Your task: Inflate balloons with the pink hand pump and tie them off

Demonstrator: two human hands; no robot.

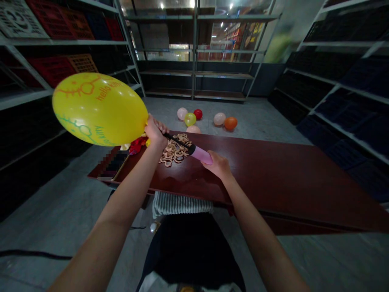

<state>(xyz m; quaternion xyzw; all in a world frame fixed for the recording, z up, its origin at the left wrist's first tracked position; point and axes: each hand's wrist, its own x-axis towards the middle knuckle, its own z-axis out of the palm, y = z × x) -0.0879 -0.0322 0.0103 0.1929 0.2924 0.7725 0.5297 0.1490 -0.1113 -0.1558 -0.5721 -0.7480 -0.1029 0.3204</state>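
Note:
My left hand grips the neck of a large yellow Hello Kitty balloon over the black nozzle of a pink hand pump. The inflated balloon bulges out to the left of that hand. My right hand wraps the pink pump's far end, with the fingers around its body. Just beneath the nozzle lies a heap of beige curled loops on a dark red wooden table. Several limp red and yellow balloons lie beside my left wrist.
Several inflated balloons in pink, green, red and orange rest on the grey floor beyond the table. Metal shelving stands ahead, and shelves with crates line both sides. A folded grey cloth hangs below the table's near edge.

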